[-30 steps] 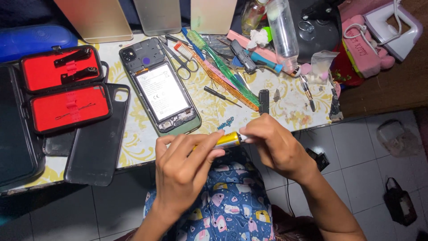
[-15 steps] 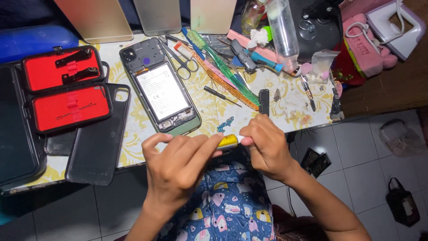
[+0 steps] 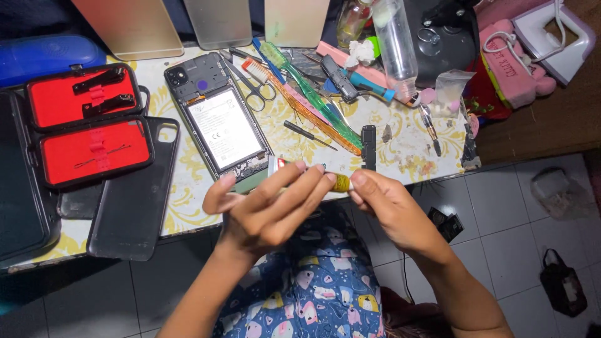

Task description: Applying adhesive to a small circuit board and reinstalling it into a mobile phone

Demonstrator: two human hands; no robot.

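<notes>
Fingers of my left hand (image 3: pixel 269 209) wrap a small tube (image 3: pixel 300 175), white with a red end and a yellow collar (image 3: pixel 342 183), while my right hand (image 3: pixel 391 213) pinches its tip at that collar; whether a cap sits there I cannot tell. Both hands hover at the near table edge (image 3: pixel 188 222), over my patterned lap. Just beyond them lies the opened phone (image 3: pixel 219 122), back cover off and battery bare, so I judge the opening done, with nothing from the tube on it yet. Left of it a dark phone case (image 3: pixel 134 188) lies flat, then a red-lined tool case (image 3: pixel 87 125) open with black tools strapped in. Farther off sit scissors (image 3: pixel 250 81), a green toothbrush (image 3: pixel 310 94), a clear bottle (image 3: pixel 397 44), and a small clear bag (image 3: pixel 449 87) to the right.
</notes>
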